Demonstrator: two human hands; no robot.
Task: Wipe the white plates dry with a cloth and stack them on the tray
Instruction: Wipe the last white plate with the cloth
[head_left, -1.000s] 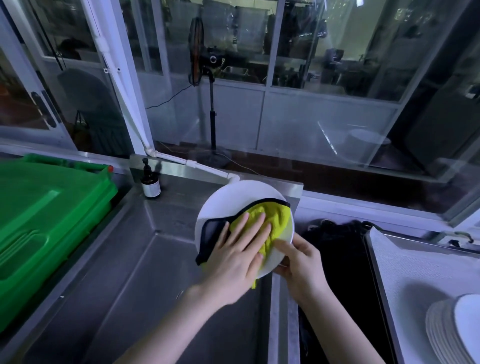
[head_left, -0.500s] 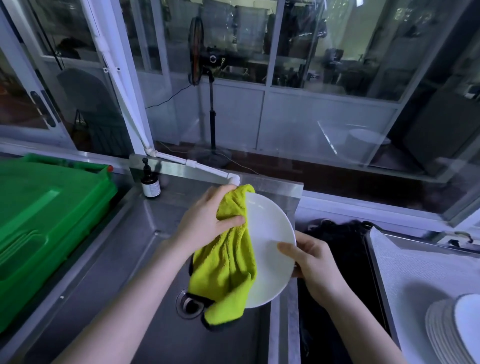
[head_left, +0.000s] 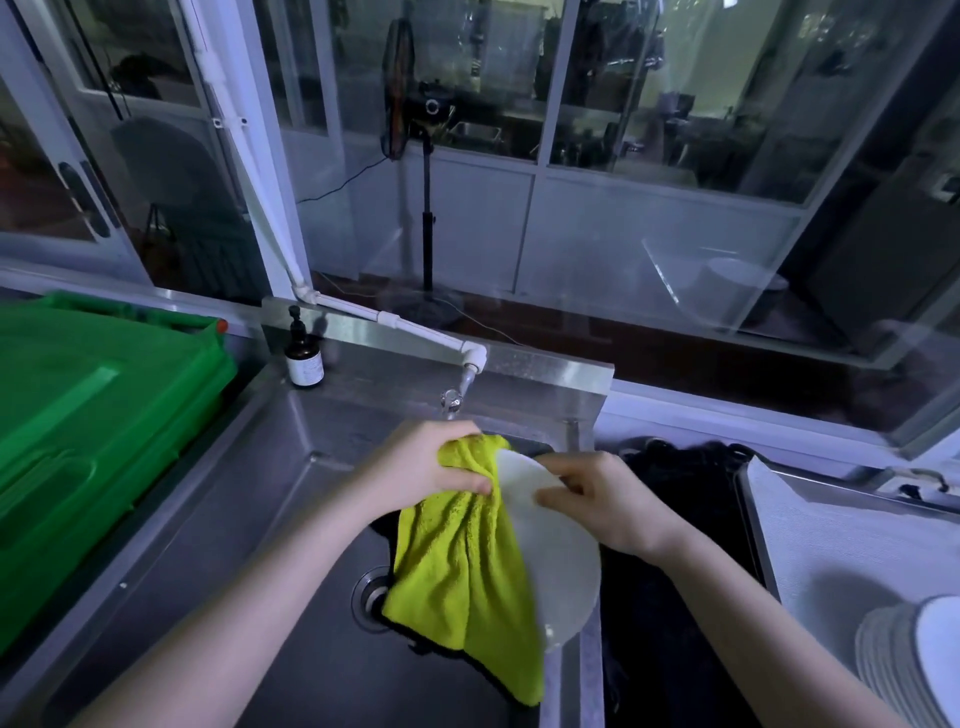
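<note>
Over the steel sink I hold a white plate almost on edge. My right hand grips its upper rim, thumb on the near face. My left hand grips a yellow-green cloth bunched at the plate's top; the cloth hangs down over the plate's left side and hides part of it. A stack of white plates stands on the white-lined tray at the right.
A green plastic crate fills the left counter. A brown pump bottle stands behind the sink, beside a white pipe and tap. A dark basin lies between sink and tray. The sink drain shows below the cloth.
The plate has turned from facing me to nearly edge-on. My right hand moved from its right rim up to the top rim. My left hand with the cloth stays at the top.
</note>
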